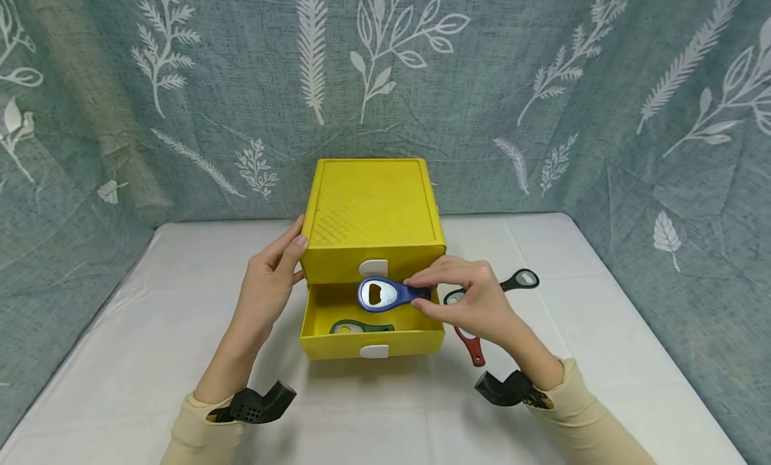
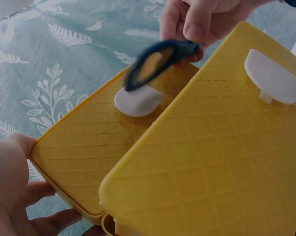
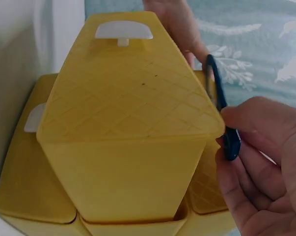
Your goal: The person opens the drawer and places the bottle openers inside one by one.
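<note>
Blue bottle opener (image 1: 397,294) held over pulled-out lower drawer (image 1: 337,346)

Yellow plastic drawer unit (image 1: 373,204) is set on a bench (image 1: 361,425) covered in white cloth. The upper drawer is closed and the lower one is drawn out; each front is fitted with a white tab, upper (image 1: 373,267) and lower (image 1: 374,351).

Right hand (image 1: 472,298): the blue opener is pinched by its handle between thumb and fingers, its ringed head pointed left, above the lower drawer and in front of the upper one. Whether any part of the drawer is touched by it cannot be told. Its outline is blurred in the left wrist view.

Left hand (image 1: 272,267): laid against the unit's left side, thumb at the front edge, fingers spread along the side wall; nothing is enclosed by it.

Inside the lower drawer a green opener (image 1: 370,328) is seen lying flat, handle to the right. On the bench, right of the unit, a red opener (image 1: 474,351) and a black opener (image 1: 512,284) are found, both partly hidden by the right hand.
</note>
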`<state>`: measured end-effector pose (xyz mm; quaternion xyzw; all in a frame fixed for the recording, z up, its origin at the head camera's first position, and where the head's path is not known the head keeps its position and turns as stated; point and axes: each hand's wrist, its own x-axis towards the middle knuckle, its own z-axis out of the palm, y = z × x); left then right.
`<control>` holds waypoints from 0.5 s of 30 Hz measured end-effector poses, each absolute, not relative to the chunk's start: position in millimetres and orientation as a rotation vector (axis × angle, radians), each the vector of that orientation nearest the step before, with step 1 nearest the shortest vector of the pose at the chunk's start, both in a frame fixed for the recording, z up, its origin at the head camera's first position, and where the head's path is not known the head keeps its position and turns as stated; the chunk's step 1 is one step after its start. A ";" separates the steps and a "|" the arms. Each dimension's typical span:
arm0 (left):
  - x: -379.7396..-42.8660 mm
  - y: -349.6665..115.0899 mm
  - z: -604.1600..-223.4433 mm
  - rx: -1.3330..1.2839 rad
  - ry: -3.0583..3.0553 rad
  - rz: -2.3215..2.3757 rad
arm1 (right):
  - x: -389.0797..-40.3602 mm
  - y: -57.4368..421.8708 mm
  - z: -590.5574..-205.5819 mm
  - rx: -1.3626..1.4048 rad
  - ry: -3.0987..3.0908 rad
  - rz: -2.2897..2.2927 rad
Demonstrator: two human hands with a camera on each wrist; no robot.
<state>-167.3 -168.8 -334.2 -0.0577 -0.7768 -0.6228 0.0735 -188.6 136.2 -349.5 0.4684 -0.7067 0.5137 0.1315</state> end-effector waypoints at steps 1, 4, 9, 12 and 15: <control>-167.5 -169.0 -334.5 -0.175 -2.332 -1.867 | -188.8 136.0 -349.7 1.358 -2.048 1.486; -168.0 -169.3 -335.2 -0.180 -2.332 -1.859 | -188.4 137.2 -349.1 1.346 -2.035 1.467; -168.3 -169.5 -335.8 -0.182 -2.334 -1.853 | -180.0 146.0 -336.9 1.288 -2.030 1.473; -168.3 -169.5 -335.3 -0.181 -2.340 -1.846 | -172.8 154.0 -325.6 1.236 -2.033 1.501; -168.6 -169.6 -334.8 -0.180 -2.345 -1.840 | -169.5 163.5 -318.9 1.179 -2.049 1.518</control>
